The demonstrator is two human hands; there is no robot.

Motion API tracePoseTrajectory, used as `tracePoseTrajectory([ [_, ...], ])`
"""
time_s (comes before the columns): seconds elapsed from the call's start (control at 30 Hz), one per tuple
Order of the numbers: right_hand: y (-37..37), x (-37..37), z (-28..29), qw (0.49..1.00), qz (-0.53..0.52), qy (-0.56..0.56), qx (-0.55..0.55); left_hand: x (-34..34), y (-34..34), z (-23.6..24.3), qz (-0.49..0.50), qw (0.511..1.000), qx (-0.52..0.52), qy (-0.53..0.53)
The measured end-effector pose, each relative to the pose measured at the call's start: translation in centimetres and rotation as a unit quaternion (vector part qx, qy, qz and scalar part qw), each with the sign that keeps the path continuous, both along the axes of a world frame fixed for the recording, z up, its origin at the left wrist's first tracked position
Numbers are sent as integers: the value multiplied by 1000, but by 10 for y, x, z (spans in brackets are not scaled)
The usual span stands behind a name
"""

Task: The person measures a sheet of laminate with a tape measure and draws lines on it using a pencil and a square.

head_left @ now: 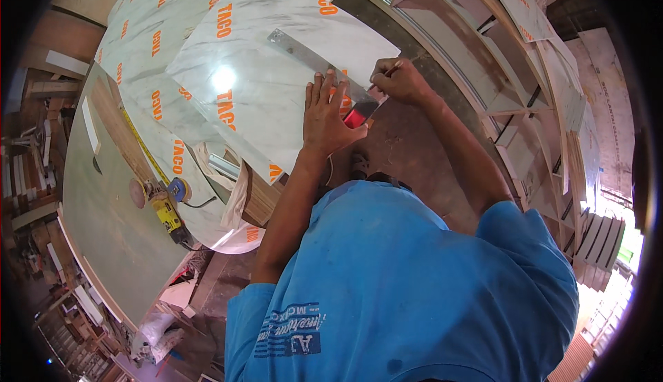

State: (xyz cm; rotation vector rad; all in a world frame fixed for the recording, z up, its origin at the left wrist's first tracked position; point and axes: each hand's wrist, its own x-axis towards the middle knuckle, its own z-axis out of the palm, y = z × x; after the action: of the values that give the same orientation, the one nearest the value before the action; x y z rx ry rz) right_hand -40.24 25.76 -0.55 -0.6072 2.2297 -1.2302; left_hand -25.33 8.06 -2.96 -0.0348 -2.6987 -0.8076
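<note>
My left hand (324, 118) lies with fingers stretched out over a try square, pressing it onto a pale marble-patterned sheet (252, 71). The square's metal blade (297, 49) runs from under those fingers toward the far left across the sheet. Its red handle (355, 117) shows beside my left thumb, near the sheet's right edge. Just right of it, my right hand (404, 82) is closed around a thin pencil-like stick (394, 68), by the blade's near end. The stick's tip is too small to make out.
Left of the sheet lie a yellow angle grinder (166, 216), a blue tape measure (179, 189) with its yellow tape pulled out, and wood strips (124, 130). Unfinished cabinet frames (497, 71) stand along the right. Wood offcuts (34, 168) are piled at the far left.
</note>
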Motion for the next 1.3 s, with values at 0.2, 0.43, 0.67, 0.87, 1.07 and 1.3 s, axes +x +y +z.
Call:
tracePoseTrajectory([
  [0.2,-33,-14,13,996,28,-11,-89,1,0,0,-4,1000,0,6],
  [0.43,-85,-29,-10,985,52,140,-85,0,1,1,-6,1000,-11,-11],
  [0.67,-45,-21,-7,972,133,189,-51,3,-1,2,-2,1000,-9,-5],
  [0.87,-62,-33,-4,969,115,211,-51,0,4,7,-12,1000,-12,-12],
  [1.07,-61,-32,-9,957,128,246,-86,1,4,3,-8,1000,-26,-15],
  [1.3,-1,2,-5,980,91,159,-83,-1,4,-4,-7,999,-45,-8],
])
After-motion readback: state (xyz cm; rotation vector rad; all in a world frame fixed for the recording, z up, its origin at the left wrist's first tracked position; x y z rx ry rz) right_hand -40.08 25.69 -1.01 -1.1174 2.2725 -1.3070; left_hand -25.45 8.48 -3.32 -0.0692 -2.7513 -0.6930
